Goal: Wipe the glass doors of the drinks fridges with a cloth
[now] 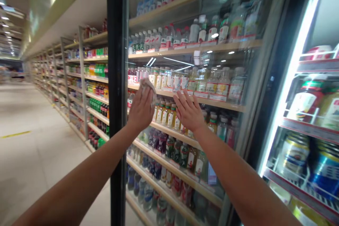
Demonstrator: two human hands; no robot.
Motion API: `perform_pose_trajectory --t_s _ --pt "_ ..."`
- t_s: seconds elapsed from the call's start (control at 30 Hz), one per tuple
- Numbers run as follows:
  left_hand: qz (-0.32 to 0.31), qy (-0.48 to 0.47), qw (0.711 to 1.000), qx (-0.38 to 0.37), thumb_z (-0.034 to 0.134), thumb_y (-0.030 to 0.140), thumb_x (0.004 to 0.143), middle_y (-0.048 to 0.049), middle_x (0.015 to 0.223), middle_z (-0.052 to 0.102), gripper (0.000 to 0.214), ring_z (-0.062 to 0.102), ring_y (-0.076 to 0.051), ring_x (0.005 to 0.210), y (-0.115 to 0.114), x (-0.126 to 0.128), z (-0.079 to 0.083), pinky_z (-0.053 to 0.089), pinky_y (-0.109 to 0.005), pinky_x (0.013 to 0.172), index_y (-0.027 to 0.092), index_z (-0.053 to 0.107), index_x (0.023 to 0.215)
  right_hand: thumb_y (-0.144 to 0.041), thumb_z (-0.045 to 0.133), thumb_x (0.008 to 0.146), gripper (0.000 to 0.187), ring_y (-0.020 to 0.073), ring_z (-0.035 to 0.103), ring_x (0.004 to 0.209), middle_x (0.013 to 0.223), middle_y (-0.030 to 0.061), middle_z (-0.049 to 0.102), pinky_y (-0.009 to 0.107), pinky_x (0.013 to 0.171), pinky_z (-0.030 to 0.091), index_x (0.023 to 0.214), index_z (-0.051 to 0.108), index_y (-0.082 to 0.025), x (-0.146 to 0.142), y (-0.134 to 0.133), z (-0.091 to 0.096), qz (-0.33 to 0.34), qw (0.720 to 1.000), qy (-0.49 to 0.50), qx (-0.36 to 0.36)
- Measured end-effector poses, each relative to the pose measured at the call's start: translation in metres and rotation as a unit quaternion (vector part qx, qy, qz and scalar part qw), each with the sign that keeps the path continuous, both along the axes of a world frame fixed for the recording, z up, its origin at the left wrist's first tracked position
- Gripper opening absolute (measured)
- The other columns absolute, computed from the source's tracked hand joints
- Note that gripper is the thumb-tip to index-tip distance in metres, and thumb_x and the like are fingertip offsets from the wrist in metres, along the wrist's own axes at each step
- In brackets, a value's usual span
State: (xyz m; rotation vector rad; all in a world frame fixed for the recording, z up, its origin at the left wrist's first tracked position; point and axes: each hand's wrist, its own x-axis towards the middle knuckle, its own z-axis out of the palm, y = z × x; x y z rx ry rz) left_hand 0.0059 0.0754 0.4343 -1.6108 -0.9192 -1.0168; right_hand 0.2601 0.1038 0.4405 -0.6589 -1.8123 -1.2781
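A glass door (169,35) with a dark frame stands in front of me, and shelves of drinks show through it. My left hand (140,111) holds a crumpled pale cloth (148,86) against the pane, its fingers over the cloth's near side. To the right, my right hand (189,111) is held flat at the glass with fingers stretched and slightly apart; it holds nothing. Whether its palm fully touches the pane I cannot tell. Both arms reach forward from the bottom of the view.
On the right is a lit cooler with wire shelves (312,132) of bottles and large cans (292,157). The door's dark frame edge (116,77) stands upright left of my hands. Long stocked shelves (96,77) run back along a pale floor (29,162).
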Motion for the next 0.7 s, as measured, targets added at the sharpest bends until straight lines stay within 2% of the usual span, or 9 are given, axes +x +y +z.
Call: perform_pose_trajectory --t_s 0.07,0.13,0.27,0.33,0.4,0.47,0.53,0.57,0.7 --pt "-0.013 0.084 0.996 -0.026 0.041 0.022 0.105 -0.0109 0.166 0.035 0.067 0.013 -0.029 0.159 0.000 0.002 -0.006 0.024 -0.051 0.130 0.019 0.016 0.167 -0.031 0.044 0.105 0.058 0.0291 0.027 0.157 0.167 0.0064 0.034 0.052 0.132 0.008 0.160 0.038 -0.015 0.000 -0.001 0.000 0.001 1.000 -0.001 0.011" --pt "-0.016 0.115 0.993 -0.037 0.041 0.022 0.105 -0.0092 0.164 0.039 0.065 0.017 -0.027 0.159 0.001 -0.004 -0.003 0.024 -0.049 0.130 0.020 0.020 0.167 -0.029 0.045 0.103 0.055 0.0288 0.031 0.155 0.165 0.0069 0.038 0.051 0.131 0.009 0.157 0.044 -0.013 0.001 0.000 -0.001 0.008 1.000 0.000 0.025" --pt "0.008 -0.037 0.999 -0.006 0.037 0.027 0.106 -0.0164 0.169 0.023 0.066 0.012 -0.033 0.159 0.005 -0.017 0.030 0.020 -0.057 0.130 0.010 0.016 0.166 -0.023 0.045 0.101 0.052 0.0263 0.037 0.152 0.160 0.0074 0.047 0.047 0.130 0.015 0.152 0.051 -0.013 0.003 0.001 -0.003 0.026 0.999 0.009 0.046" --pt "0.011 -0.066 0.998 0.008 0.035 0.027 0.106 -0.0176 0.170 0.018 0.066 0.008 -0.034 0.160 0.006 -0.013 0.042 0.018 -0.059 0.130 0.008 0.016 0.166 -0.023 0.046 0.101 0.050 0.0253 0.041 0.149 0.156 0.0082 0.052 0.044 0.127 0.020 0.149 0.054 -0.014 0.005 0.002 -0.004 0.034 0.998 0.013 0.050" --pt "0.009 -0.016 1.000 0.008 0.037 0.026 0.105 -0.0142 0.170 0.023 0.064 0.006 -0.030 0.160 0.004 -0.002 0.045 0.019 -0.055 0.131 0.013 0.020 0.165 -0.024 0.046 0.102 0.046 0.0241 0.048 0.143 0.148 0.0088 0.060 0.040 0.122 0.027 0.145 0.058 -0.015 0.007 0.003 -0.005 0.043 0.997 0.015 0.061" --pt "0.004 0.100 0.995 -0.015 0.039 0.023 0.105 -0.0082 0.168 0.030 0.060 0.008 -0.026 0.160 0.002 0.010 0.046 0.022 -0.050 0.131 0.020 0.027 0.163 -0.024 0.048 0.103 0.042 0.0231 0.054 0.134 0.138 0.0093 0.067 0.038 0.116 0.033 0.141 0.062 -0.016 0.008 0.004 -0.006 0.045 0.997 0.015 0.065" --pt "0.006 0.180 0.983 -0.033 0.041 0.021 0.104 -0.0046 0.166 0.035 0.057 0.012 -0.024 0.160 0.000 0.017 0.055 0.023 -0.047 0.130 0.024 0.033 0.161 -0.025 0.049 0.103 0.042 0.0229 0.057 0.128 0.132 0.0099 0.070 0.037 0.112 0.036 0.141 0.062 -0.017 0.009 0.004 -0.007 0.046 0.997 0.013 0.053" --pt "0.011 0.182 0.983 -0.032 0.041 0.021 0.104 -0.0059 0.166 0.035 0.057 0.014 -0.025 0.160 0.000 0.017 0.063 0.023 -0.049 0.130 0.022 0.033 0.160 -0.025 0.050 0.102 0.042 0.0230 0.057 0.127 0.130 0.0104 0.070 0.037 0.110 0.037 0.142 0.062 -0.017 0.010 0.005 -0.007 0.048 0.998 0.011 0.044" --pt "0.028 -0.002 0.999 0.019 0.043 0.024 0.102 -0.0186 0.166 0.030 0.062 0.014 -0.034 0.159 0.003 0.013 0.103 0.024 -0.056 0.128 0.008 0.031 0.161 -0.024 0.050 0.101 0.043 0.0237 0.056 0.125 0.129 0.0109 0.069 0.037 0.107 0.038 0.142 0.061 -0.016 0.010 0.005 -0.009 0.054 0.998 0.008 0.036"
